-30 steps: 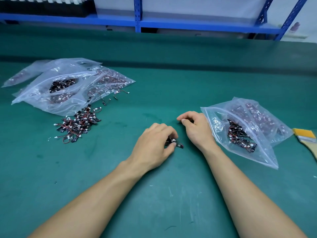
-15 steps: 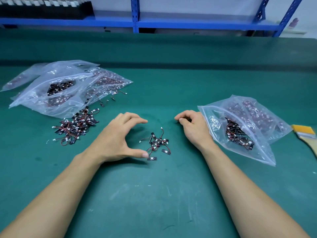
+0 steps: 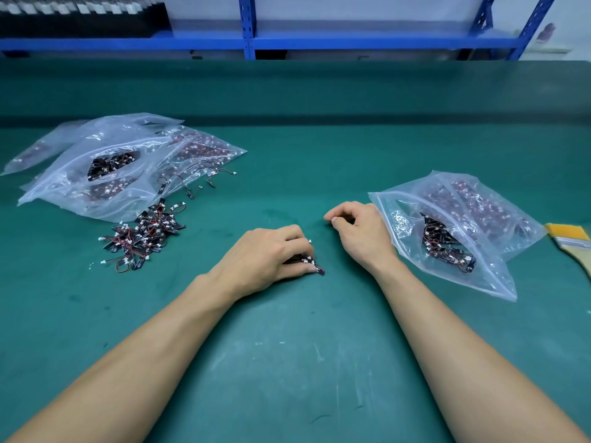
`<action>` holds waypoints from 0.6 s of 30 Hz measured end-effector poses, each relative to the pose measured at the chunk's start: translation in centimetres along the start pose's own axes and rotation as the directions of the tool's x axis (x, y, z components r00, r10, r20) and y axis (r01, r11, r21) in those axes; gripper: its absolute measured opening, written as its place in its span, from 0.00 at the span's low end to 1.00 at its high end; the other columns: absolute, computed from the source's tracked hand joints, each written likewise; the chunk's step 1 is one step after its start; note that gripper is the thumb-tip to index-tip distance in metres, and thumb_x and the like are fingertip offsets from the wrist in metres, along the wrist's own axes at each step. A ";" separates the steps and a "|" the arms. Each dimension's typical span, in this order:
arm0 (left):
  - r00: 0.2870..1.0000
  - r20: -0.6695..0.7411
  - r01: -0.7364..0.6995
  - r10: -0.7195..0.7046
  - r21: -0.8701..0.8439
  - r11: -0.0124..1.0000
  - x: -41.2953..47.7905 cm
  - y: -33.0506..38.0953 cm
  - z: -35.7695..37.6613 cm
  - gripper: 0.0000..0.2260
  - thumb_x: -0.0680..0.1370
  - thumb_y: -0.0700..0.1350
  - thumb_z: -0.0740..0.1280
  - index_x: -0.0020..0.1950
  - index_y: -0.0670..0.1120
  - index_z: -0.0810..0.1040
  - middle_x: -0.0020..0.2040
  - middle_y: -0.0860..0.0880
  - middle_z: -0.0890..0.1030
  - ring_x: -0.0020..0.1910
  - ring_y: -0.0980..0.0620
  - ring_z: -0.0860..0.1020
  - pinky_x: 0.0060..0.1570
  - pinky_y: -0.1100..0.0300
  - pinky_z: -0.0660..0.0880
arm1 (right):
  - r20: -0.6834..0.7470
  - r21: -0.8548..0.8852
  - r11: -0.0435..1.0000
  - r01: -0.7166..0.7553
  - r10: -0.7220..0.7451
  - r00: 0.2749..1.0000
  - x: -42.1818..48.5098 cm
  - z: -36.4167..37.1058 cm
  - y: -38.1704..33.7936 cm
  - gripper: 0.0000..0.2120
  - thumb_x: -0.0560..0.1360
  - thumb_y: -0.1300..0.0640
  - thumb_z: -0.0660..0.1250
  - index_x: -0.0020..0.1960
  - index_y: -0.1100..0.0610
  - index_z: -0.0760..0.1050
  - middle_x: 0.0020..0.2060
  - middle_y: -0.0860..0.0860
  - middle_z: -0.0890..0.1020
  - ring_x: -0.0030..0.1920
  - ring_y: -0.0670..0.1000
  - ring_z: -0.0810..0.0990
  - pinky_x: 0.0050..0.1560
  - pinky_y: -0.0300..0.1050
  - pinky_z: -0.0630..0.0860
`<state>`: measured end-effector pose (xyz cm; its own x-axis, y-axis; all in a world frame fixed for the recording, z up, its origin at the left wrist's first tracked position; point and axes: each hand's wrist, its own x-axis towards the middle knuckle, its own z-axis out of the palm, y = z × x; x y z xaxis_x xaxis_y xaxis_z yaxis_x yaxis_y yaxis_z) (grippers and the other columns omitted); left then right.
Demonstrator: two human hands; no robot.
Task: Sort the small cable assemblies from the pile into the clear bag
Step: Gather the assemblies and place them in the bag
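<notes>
A pile of small black-and-red cable assemblies (image 3: 144,239) lies on the green mat at the left. My left hand (image 3: 268,257) rests at the centre with its fingers curled round a small bunch of cable assemblies (image 3: 308,262), most of it hidden under the fingers. My right hand (image 3: 361,231) lies just right of it, fingers loosely curled, holding nothing that I can see, its wrist beside the mouth of the clear bag (image 3: 479,273). That bag lies open at the right with several assemblies inside.
Several clear bags of assemblies (image 3: 105,167) are stacked at the back left, with a few loose cables (image 3: 188,183) beside them. A yellow-bristled brush (image 3: 569,238) lies at the right edge. Blue shelving (image 3: 249,43) runs behind the green mat (image 3: 303,362).
Half a second ago my left hand was spread open beside a loose bunch of assemblies; now it has closed over the bunch. My right hand has stayed in place.
</notes>
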<state>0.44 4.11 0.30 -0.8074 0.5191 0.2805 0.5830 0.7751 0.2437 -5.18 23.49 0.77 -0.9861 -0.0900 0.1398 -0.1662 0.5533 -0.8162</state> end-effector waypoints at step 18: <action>0.979 -0.198 -0.104 0.046 -0.294 0.950 10.1 8.9 -3.4 0.08 0.70 0.51 0.76 0.41 0.48 0.85 0.35 0.54 0.82 0.35 0.54 0.77 0.39 0.55 0.74 | 0.126 -0.223 0.964 -0.148 0.179 0.976 -0.7 -0.4 2.3 0.11 0.78 0.74 0.65 0.59 0.70 0.75 0.51 0.47 0.77 0.47 0.40 0.75 0.57 0.26 0.69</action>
<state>-2.23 15.06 8.52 -0.7458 0.4727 0.4693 0.6646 0.5765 0.4754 -4.82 25.11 -0.99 -0.9924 -0.0930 -0.0803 -0.0133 0.7307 -0.6825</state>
